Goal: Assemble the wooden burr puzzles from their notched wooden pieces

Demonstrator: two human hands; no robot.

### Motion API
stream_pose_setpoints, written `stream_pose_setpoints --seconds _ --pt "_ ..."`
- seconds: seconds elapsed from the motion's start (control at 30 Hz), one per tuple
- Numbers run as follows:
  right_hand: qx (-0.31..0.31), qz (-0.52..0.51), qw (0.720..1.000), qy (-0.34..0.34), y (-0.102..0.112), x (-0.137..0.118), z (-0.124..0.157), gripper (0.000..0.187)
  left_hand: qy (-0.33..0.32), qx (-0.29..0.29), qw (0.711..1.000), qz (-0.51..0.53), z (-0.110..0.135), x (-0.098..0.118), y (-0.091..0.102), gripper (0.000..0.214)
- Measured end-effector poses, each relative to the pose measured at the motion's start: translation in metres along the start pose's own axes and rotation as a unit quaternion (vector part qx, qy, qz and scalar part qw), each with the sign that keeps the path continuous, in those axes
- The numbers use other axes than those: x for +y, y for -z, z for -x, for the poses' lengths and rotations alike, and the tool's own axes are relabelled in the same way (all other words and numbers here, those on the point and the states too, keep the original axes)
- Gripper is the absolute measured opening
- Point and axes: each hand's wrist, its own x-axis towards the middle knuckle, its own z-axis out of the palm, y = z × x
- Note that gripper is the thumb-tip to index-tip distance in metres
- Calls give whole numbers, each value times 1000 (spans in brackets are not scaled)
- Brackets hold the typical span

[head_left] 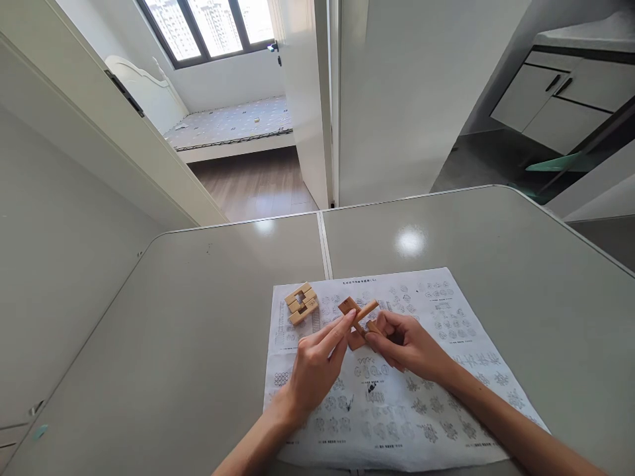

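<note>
Over a printed diagram sheet (397, 396) my two hands hold wooden puzzle pieces (367, 311) that cross one another. My left hand (317, 363) pinches the pieces from the left, its fingertips pressed on a reddish-brown bar. From the right, my right hand (407, 344) grips a short piece between thumb and fingers, close against the others. How far the pieces interlock is partly hidden by my fingers. A paler wooden block puzzle (301, 304), with gaps in its middle, lies on the sheet's upper left, touched by neither hand.
The grey-green table (198, 344) has a pale seam (324, 244) running to its far edge. Beyond it are an open door (302, 99), a bed (233, 125) under a window, and white cabinets (565, 99) at the right.
</note>
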Motion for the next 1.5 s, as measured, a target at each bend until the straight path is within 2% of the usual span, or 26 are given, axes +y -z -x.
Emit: stream_pose_setpoints --seconds 0.7,0.97,1.07,1.13,1.23,1.3,1.43,1.5 --pt "4 -7 1000 -1 0 2 1 43 -5 -8 1000 5 -1 0 0 61" --pt "-4 5 1000 12 0 -1 1 43 14 -1 1000 27 -2 2 2 57" --pt "19 27 999 21 2 -3 2 44 31 11 999 32 -3 2 2 55" --pt "61 53 997 18 4 -5 2 46 52 22 998 39 -3 2 2 54" --pt "146 139 979 35 8 -7 1 44 105 36 992 67 -3 2 3 47" --pt "175 221 956 80 11 -7 -1 36 154 42 981 107 -5 2 3 40" --pt "127 357 905 191 17 -5 -4 9 250 53 947 195 -9 3 5 34" --pt "95 399 887 213 18 -2 -4 14 281 61 929 231 -11 3 6 35"
